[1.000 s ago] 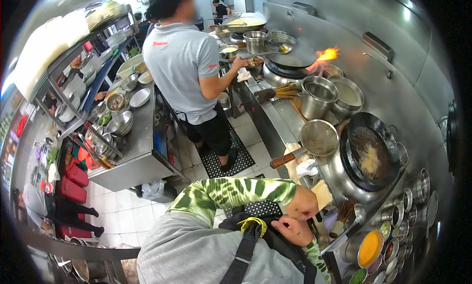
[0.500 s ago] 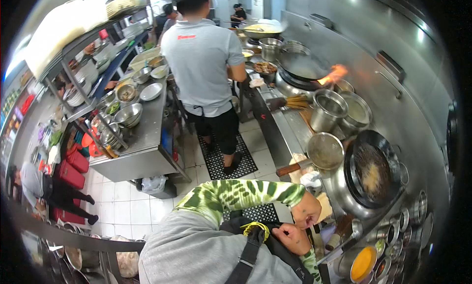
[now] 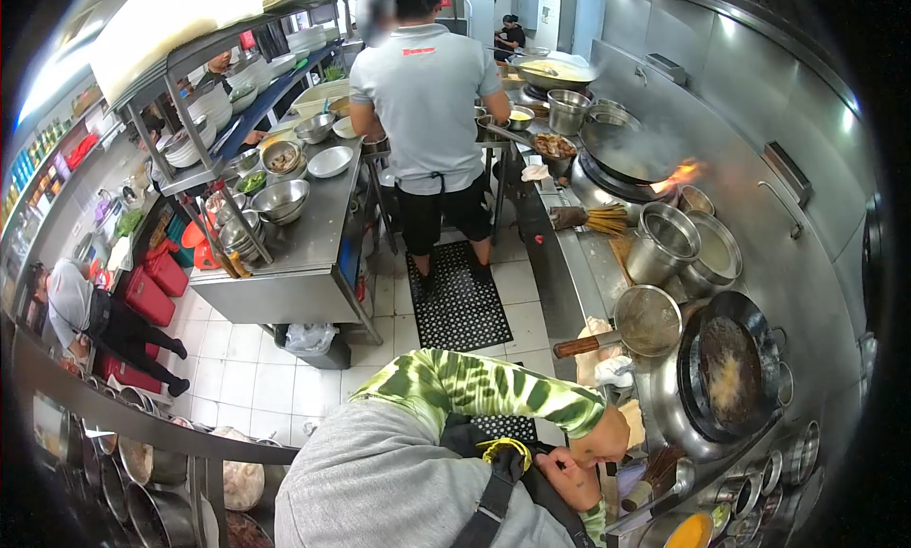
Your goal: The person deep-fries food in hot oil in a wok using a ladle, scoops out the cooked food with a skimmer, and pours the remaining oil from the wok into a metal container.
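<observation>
Your left arm, in its green-patterned sleeve (image 3: 512, 387), is lying across the front of your body with the elbow bent outward, and your left hand (image 3: 604, 438) is hanging from a flexed wrist, its back facing up. Its fingers are pointing downward and hiding beneath the knuckles, so I cannot tell whether they are spreading, pressing together or pinching anything. Your right hand (image 3: 572, 479) is resting just beside it, the forearm coming in from below; its fingers are curling inward and sitting close together, but I cannot tell whether they are gripping anything, nor whether the two hands are touching. The black apron (image 3: 538, 498) is lying right against the right fingers, on their left, with a bunched yellow cord (image 3: 506, 450) sitting a little farther left. Just right of the fingers, a bamboo brush (image 3: 660, 467) and a steel ladle (image 3: 684, 477) are lying on the counter side. Above the fingers, a crumpled white cloth (image 3: 614, 371) is lying near, and beyond it a wooden-handled strainer (image 3: 648, 320) is resting. Up and right of the fingers, a black wok (image 3: 761, 334) is holding dark liquid and a pale golden mass (image 3: 726, 387).
</observation>
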Available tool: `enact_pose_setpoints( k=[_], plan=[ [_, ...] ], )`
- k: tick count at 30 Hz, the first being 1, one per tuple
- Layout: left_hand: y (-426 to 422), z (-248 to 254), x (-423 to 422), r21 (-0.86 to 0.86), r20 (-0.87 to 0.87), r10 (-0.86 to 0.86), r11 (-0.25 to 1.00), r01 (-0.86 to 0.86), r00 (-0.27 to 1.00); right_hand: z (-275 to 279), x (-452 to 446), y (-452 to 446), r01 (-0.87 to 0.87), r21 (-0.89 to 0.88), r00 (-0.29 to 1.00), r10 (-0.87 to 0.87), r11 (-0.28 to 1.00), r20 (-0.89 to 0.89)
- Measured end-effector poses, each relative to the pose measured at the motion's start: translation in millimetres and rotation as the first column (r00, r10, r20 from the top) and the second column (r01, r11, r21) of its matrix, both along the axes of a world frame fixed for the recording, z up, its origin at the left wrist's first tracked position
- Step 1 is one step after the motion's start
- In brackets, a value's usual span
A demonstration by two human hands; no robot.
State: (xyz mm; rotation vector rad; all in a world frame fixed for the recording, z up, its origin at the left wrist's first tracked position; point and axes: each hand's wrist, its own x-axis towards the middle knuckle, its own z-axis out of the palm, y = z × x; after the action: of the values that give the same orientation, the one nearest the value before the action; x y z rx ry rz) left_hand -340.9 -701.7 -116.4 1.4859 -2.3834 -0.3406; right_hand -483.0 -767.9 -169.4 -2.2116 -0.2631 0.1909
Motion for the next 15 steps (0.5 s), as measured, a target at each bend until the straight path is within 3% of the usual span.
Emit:
enact_pose_setpoints(
  k=[6,12,15],
  plan=[
    [0.2,-8.9,3.8,0.045,-0.028,0.015,0.999,-0.013,0.999,-19.9,-1.5,-3.9,0.011,0.095,0.997,-0.003,0.995,-0.082],
    [-0.2,-3.2,8.2,0.028,-0.059,-0.052,0.998,0.053,0.997,11.3,-0.6,1.0,0.03,-0.021,0.99,-0.032,0.999,-0.137],
    [-2.1,-11.8,8.8,0.003,-0.096,-0.034,0.999,0.035,0.995,9.8,-0.6,1.2,0.058,0.027,0.993,-0.055,0.998,-0.107]
  ],
)
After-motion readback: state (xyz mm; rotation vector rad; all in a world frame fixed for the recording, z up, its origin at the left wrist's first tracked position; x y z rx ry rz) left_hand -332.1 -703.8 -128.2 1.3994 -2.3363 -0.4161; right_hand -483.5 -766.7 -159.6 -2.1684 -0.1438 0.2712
